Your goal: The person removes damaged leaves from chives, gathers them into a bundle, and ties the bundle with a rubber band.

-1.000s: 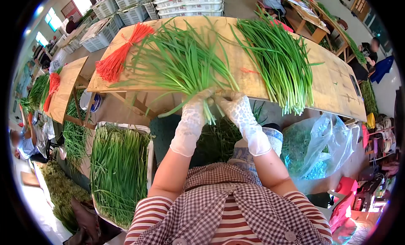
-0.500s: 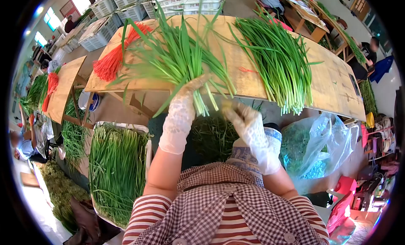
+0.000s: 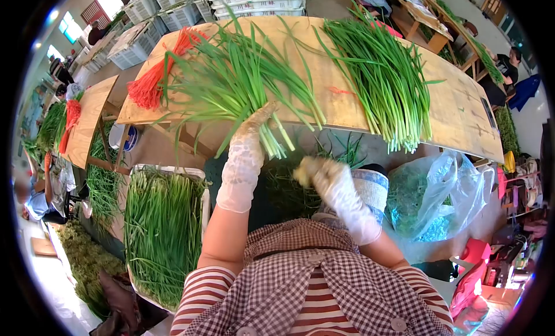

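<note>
Long flat green leaves with pale stalk ends, like garlic chives (image 3: 245, 84), form a loose bunch in my left hand (image 3: 254, 125). That hand wears a patterned pale glove with a stained palm, its fingers wrapped round the stalks at the table's front edge. My right hand (image 3: 324, 177), gloved the same way, hangs below and to the right of the stalk ends, apart from them. Motion blurs its fingers, so what they hold, if anything, cannot be made out. A few loose chives (image 3: 303, 96) lie on the table beside the bunch.
On the wooden table (image 3: 462, 116) lie a large pile of chives (image 3: 381, 81) and a heap of red ties (image 3: 147, 84). A white crate (image 3: 196, 173) full of chives stands at lower left. A clear plastic bag (image 3: 445, 191) is at right. Other people work farther off.
My right hand has moved down and slightly left, away from the stalk ends. The bunch in my left hand has tipped a little to the left, its leaves lower over the table.
</note>
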A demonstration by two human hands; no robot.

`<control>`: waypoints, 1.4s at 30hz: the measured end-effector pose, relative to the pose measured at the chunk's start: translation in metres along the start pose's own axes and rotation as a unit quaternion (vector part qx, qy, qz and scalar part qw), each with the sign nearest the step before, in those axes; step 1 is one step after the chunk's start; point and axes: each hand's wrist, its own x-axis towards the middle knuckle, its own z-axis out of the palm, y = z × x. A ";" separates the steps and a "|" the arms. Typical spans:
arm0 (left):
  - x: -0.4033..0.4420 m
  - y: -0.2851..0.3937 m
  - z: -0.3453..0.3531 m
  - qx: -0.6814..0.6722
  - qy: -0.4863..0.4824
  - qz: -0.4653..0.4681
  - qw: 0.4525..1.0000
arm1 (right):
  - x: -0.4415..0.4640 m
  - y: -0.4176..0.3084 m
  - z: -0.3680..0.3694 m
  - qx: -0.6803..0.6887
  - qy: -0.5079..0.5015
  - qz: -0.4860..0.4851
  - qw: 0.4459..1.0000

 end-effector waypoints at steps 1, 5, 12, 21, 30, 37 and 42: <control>-0.004 -0.003 0.002 -0.015 -0.003 -0.008 1.000 | 0.006 -0.005 -0.003 0.048 0.069 -0.012 0.996; -0.019 -0.007 0.015 -0.033 0.020 -0.037 0.999 | 0.036 -0.010 -0.004 0.111 0.068 0.080 0.988; -0.019 -0.010 0.002 0.007 0.080 -0.044 0.996 | 0.033 -0.024 0.005 -0.136 0.156 0.025 0.978; -0.039 0.007 0.002 -0.149 -0.159 0.014 0.976 | 0.028 -0.020 -0.020 0.381 -0.064 0.123 0.914; -0.013 0.007 -0.004 -0.208 -0.157 -0.020 0.965 | 0.067 -0.026 -0.058 -0.420 0.197 0.004 0.886; -0.007 -0.009 0.003 -0.122 -0.053 -0.053 0.990 | 0.055 -0.032 -0.044 -0.246 0.234 0.012 0.941; -0.016 -0.011 0.009 -0.122 -0.071 -0.036 0.989 | 0.028 -0.028 -0.004 -0.054 0.167 -0.036 0.984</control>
